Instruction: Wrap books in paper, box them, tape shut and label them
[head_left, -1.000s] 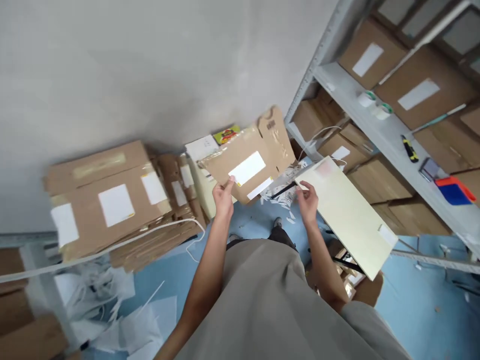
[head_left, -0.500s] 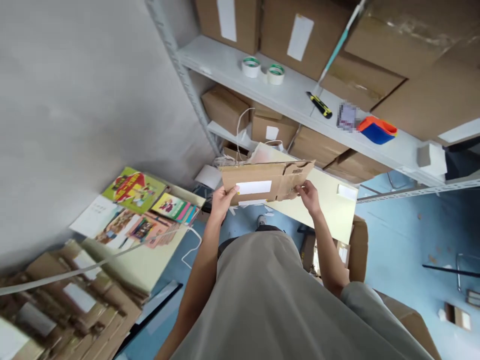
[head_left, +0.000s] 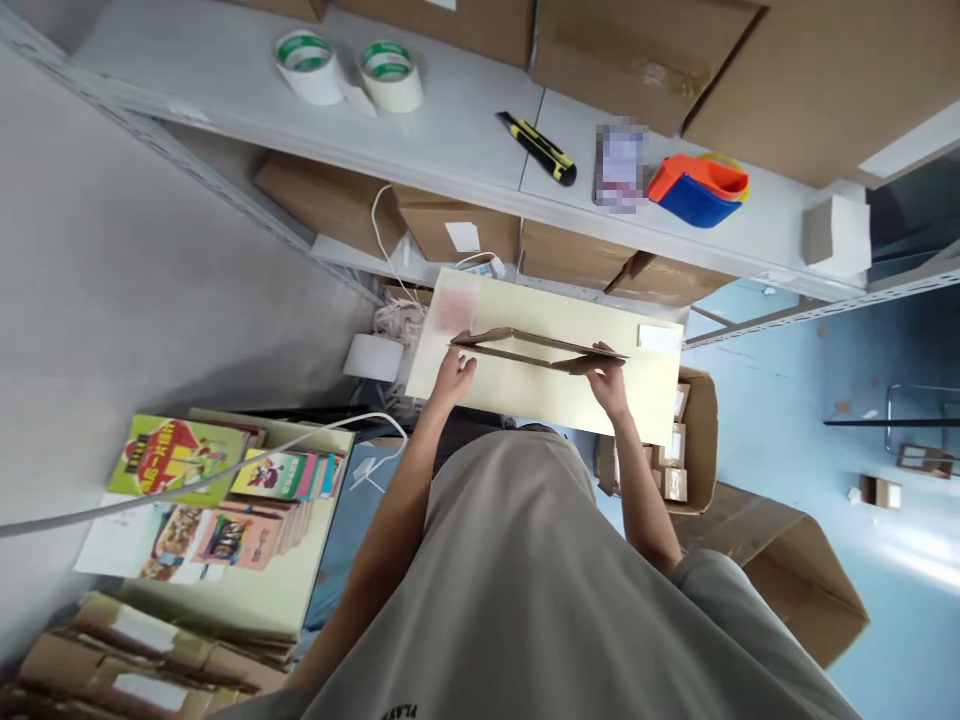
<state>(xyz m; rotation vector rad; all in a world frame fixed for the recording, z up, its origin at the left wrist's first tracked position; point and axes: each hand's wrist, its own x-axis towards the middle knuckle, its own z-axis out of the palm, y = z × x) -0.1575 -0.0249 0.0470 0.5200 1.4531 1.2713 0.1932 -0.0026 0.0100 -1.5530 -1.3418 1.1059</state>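
Note:
A cardboard box (head_left: pixel 576 366) with its ends open is held up above the cream tabletop (head_left: pixel 540 305). It is partly flattened and seen nearly edge-on, its two long sides bowed apart so that the tabletop shows through the gap. My left hand (head_left: pixel 454 378) grips its left end, fingers behind and thumb toward me. At the right end my right hand (head_left: pixel 609 388) pinches the cardboard near a folded flap, with some fingertips showing beyond the far edge.
A shelf (head_left: pixel 465 120) ahead bears tape rolls (head_left: pixel 391 80), a box cutter (head_left: pixel 536 148) and an orange-and-blue object (head_left: pixel 699 190). Books (head_left: pixel 180 460) lie on a side table at left, near flattened cartons (head_left: pixel 150 640). Open cartons (head_left: pixel 802 575) stand at right. A white cable (head_left: pixel 300 430) crosses the left.
The box has tipped from showing its labelled face to nearly edge-on, and its sides have spread apart. Both hands keep hold. My view has shifted closer to the shelf.

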